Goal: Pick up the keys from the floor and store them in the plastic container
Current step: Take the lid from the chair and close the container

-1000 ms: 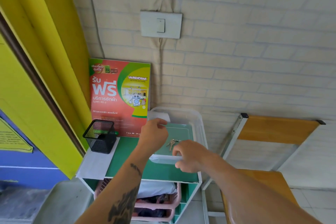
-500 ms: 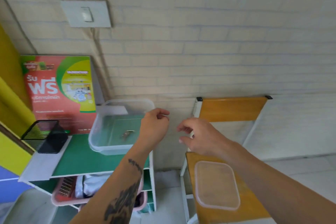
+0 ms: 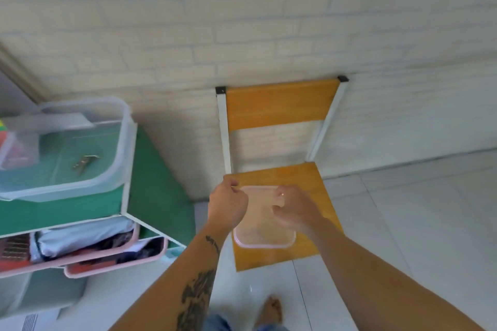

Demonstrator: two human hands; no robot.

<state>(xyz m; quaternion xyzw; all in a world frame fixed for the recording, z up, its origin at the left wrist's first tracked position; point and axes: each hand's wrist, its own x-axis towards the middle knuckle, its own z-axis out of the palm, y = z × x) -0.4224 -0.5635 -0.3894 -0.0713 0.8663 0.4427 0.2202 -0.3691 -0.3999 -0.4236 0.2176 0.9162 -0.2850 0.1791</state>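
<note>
The keys (image 3: 85, 162) lie inside the clear plastic container (image 3: 126, 142), which stands open on the green shelf top (image 3: 67, 209) at the left. Its clear lid (image 3: 265, 234) lies flat on the orange chair seat (image 3: 317, 223). Both my hands are over the lid's far edge. My left hand (image 3: 227, 205) is curled closed at the lid's far left corner. My right hand (image 3: 294, 208) has its fingers bent and apart at the far right corner. I cannot tell whether either hand touches the lid; it still looks flat on the seat.
The chair's backrest (image 3: 279, 105) leans against the brick wall (image 3: 242, 21). Pink baskets (image 3: 113, 258) with clothes stick out of the shelf below the container. White tiled floor (image 3: 416, 223) surrounds the chair, and my bare foot (image 3: 271, 309) is at the bottom.
My view has swung right and down from the shelf to the chair. Both hands left the container and dropped down over the lid on the seat. The keys stay in the container.
</note>
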